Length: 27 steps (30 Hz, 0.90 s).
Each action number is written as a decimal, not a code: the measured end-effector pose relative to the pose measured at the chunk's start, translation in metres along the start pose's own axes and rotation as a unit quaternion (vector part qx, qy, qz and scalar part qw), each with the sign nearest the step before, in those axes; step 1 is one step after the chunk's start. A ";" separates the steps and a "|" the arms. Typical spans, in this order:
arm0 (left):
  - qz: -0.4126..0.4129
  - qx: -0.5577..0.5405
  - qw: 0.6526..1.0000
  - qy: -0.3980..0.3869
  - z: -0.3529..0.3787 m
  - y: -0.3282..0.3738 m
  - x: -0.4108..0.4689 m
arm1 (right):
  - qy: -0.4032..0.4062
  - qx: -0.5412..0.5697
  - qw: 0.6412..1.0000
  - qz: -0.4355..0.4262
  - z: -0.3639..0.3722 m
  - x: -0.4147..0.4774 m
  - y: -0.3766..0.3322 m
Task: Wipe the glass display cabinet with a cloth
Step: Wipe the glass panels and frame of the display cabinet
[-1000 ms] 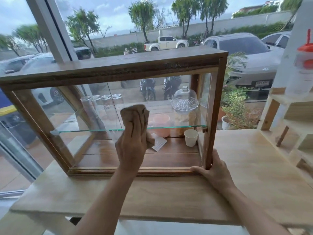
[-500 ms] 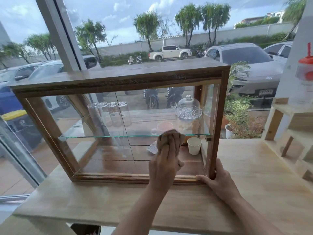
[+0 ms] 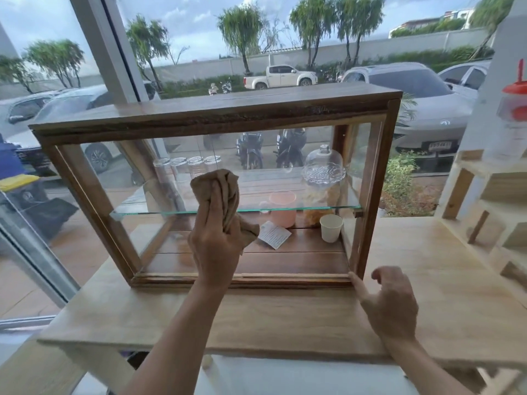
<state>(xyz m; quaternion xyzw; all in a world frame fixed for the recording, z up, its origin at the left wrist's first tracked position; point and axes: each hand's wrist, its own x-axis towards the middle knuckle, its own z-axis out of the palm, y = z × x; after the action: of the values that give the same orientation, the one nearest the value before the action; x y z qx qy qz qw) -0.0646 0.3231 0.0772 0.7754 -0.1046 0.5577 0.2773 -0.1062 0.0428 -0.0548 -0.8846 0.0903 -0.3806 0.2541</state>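
The cabinet stands on a pale wooden counter in front of a large window, its wood frame dark and its front, sides and back glazed. The left hand is clenched around a brown cloth and presses it flat against the front glass, a little left of centre, with the cloth bunched above the knuckles and a fold hanging out to the right of the palm. The cloth crosses the line of the glass shelf seen through the pane.

The right hand grips nothing: its fingers are loosely curled and its thumb touches the frame at the lower right corner of the cabinet, with the palm hovering over or resting on the counter (which of the two I cannot tell).

Inside, a glass dome sits on the shelf at the right, and a row of clear glasses stands at the left. A pink cup and a jar of something yellowish appear behind the shelf line. On the wooden floor of the cabinet are a white paper cup near the right wall and a printed slip of paper just beside the cloth's hanging fold.

A light wooden rack stands at the right edge of the counter
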 end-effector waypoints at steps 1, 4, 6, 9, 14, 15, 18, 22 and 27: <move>-0.004 -0.009 1.000 0.001 -0.003 -0.003 -0.001 | 0.007 -0.011 1.000 -0.012 -0.001 -0.005 -0.005; -0.030 -0.034 0.999 0.004 -0.010 -0.016 0.000 | -0.021 0.032 0.998 -0.049 0.002 -0.018 -0.028; -0.026 -0.043 0.999 -0.001 -0.017 -0.026 0.000 | -0.074 0.083 0.990 -0.088 0.008 -0.023 -0.049; -0.013 -0.043 0.999 -0.004 -0.028 -0.047 0.001 | -0.178 0.146 0.966 -0.115 0.017 -0.025 -0.086; 0.027 -0.002 1.000 0.002 -0.045 -0.092 -0.003 | -0.302 0.174 0.928 -0.132 0.042 -0.035 -0.134; 0.035 0.005 0.999 -0.002 -0.049 -0.101 -0.005 | -0.317 0.173 0.923 -0.131 0.048 -0.038 -0.140; 0.058 0.029 0.998 -0.026 -0.059 -0.123 -0.013 | -0.347 0.175 0.912 -0.130 0.069 -0.047 -0.155; 0.112 0.085 0.987 -0.081 -0.072 -0.142 -0.025 | -0.365 0.182 0.905 -0.125 0.092 -0.058 -0.170; 0.209 0.105 0.951 -0.201 -0.080 -0.168 -0.026 | -0.317 0.188 0.922 -0.117 0.106 -0.068 -0.170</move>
<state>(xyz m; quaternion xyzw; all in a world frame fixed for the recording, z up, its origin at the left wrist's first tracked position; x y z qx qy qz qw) -0.0592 0.5020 0.0186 0.8568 -0.2588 0.4437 0.0447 -0.0827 0.2525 -0.0705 -0.8994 -0.1721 -0.1171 0.3845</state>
